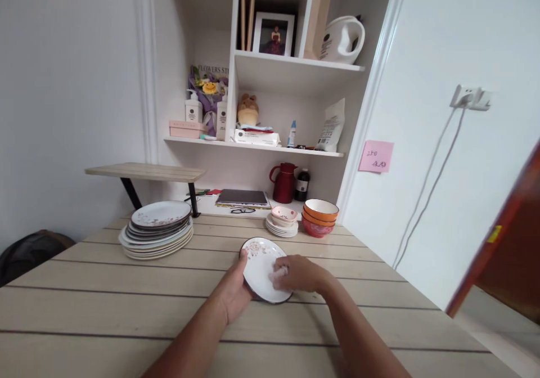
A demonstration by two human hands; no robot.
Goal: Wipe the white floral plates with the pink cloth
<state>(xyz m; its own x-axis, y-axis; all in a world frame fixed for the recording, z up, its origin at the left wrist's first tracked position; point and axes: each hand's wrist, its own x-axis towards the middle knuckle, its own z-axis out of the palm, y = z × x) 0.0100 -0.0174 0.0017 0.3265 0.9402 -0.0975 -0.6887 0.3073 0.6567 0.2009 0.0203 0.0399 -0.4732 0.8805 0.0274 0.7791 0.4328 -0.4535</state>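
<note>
A white plate (262, 265) with a dark rim and a floral print is tilted towards me above the wooden table. My left hand (237, 288) grips its left edge, thumb over the rim and the other fingers mostly hidden beneath. Over the right part of the plate, my right hand (301, 273) is closed and slightly blurred, pressing a crumpled whitish tissue (278, 275) to the surface. Whether that is paper or thin cloth is hard to tell.
Stacked plates (158, 237) stand at the left, near a small raised shelf (145, 171). Behind my hands are small dishes (282, 229) and stacked orange and red bowls (319, 220). A red jug (284, 184) and a dark laptop (242, 197) lie farther back.
</note>
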